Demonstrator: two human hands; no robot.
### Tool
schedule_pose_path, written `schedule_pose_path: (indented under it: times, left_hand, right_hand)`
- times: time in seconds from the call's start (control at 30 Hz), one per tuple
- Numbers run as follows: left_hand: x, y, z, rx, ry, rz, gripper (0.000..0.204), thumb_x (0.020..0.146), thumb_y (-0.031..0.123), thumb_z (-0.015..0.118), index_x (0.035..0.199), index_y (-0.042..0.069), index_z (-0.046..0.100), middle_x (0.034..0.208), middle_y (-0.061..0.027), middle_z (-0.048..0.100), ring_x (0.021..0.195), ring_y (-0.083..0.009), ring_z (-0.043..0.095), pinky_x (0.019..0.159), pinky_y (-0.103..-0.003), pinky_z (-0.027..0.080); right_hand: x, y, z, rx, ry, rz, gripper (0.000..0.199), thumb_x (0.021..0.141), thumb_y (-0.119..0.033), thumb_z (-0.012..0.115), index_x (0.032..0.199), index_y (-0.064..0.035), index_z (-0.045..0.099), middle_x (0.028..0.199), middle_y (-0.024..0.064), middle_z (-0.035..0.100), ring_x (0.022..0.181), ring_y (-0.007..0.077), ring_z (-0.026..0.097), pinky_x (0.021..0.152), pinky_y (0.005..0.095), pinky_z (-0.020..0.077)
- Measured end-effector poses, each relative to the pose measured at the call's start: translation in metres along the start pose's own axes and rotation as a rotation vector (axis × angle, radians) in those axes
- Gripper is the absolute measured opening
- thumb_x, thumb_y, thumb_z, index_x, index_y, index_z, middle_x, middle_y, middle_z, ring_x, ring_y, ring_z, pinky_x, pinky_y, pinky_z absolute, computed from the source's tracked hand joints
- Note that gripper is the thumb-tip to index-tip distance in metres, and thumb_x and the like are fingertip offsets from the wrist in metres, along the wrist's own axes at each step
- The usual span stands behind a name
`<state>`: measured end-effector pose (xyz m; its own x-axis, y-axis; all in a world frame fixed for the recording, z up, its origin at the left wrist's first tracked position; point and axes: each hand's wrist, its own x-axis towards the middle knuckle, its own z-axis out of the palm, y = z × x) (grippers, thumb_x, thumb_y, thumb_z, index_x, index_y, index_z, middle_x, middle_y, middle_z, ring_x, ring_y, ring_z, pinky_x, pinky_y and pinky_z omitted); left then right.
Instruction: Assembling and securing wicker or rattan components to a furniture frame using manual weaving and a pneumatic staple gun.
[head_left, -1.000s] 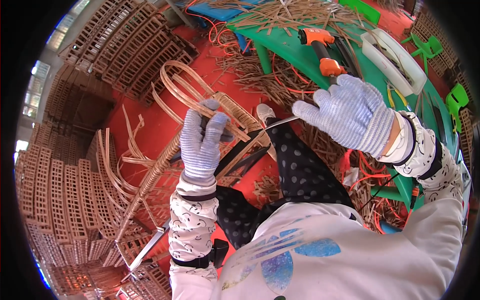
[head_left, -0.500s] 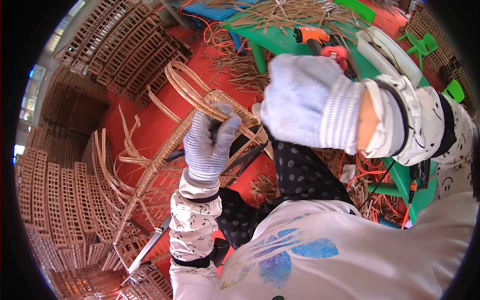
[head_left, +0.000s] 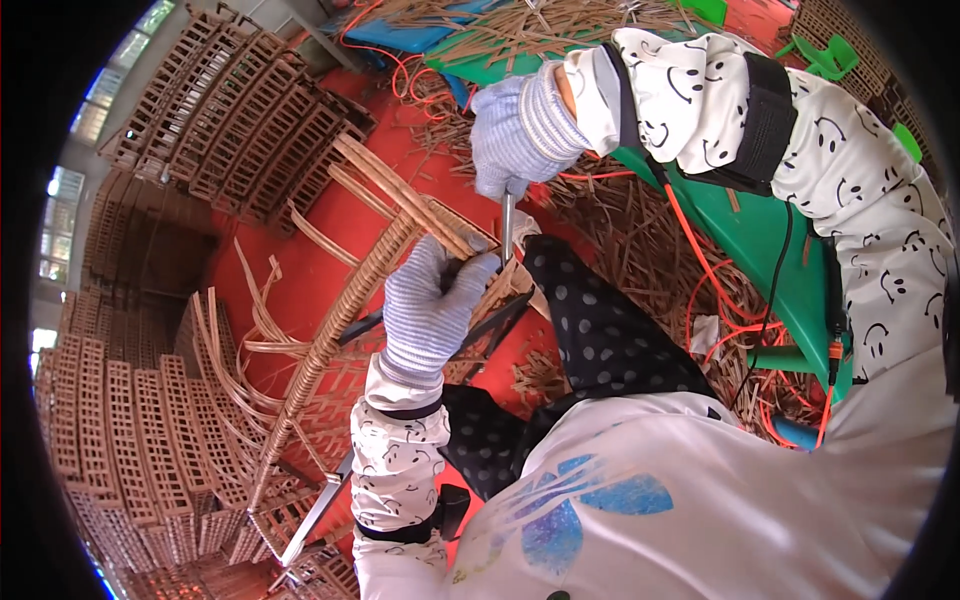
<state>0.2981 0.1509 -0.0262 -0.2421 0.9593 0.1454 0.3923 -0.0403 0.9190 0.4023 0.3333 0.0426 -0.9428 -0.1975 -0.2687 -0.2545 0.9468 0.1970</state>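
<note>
Wicker frame [head_left: 350,300], a woven rattan piece on a dark metal skeleton, sits in front of the person's knees and under both gloved hands. The left hand [head_left: 430,310] is closed around its upper woven edge, fingers wrapped over the rim. The right hand [head_left: 520,135], raised just above, is clenched on a slim metal tool [head_left: 507,228] whose tip points down to the weave beside the left fingers. Frame looks light and stiff; the loose strips [head_left: 250,320] springy and easily snapped, so the rigid rim seems the safest grip. Stacked woven panels [head_left: 200,120] lie beyond on the red floor [head_left: 300,260].
</note>
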Motion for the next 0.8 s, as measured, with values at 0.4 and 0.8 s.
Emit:
schedule_pose_path:
  times: [0.4,0.8]
  left_hand:
    - [0.003,0.005,0.003,-0.193,-0.019,-0.141,0.010,0.078,0.001,0.062,0.087,-0.001,0.057,0.077,-0.0047,0.061,0.070,-0.0095,0.057,0.065,-0.024,0.046]
    - [0.001,0.003,-0.001,0.085,-0.065,0.010,0.013,0.074,0.001,0.066,0.083,0.000,0.057,0.069,-0.0031,0.059,0.062,-0.0070,0.053,0.057,-0.021,0.043]
  right_hand:
    - [0.013,-0.004,0.028,0.476,0.024,0.323,0.053,0.076,-0.055,0.054,0.065,-0.0048,0.065,0.058,0.0137,0.058,0.057,0.0314,0.057,0.053,0.0390,0.0435]
    - [-0.104,-0.088,0.102,1.059,0.350,0.549,0.028,0.089,-0.032,0.045,0.092,-0.0046,0.052,0.059,0.0074,0.050,0.049,0.0220,0.052,0.051,0.0342,0.0445]
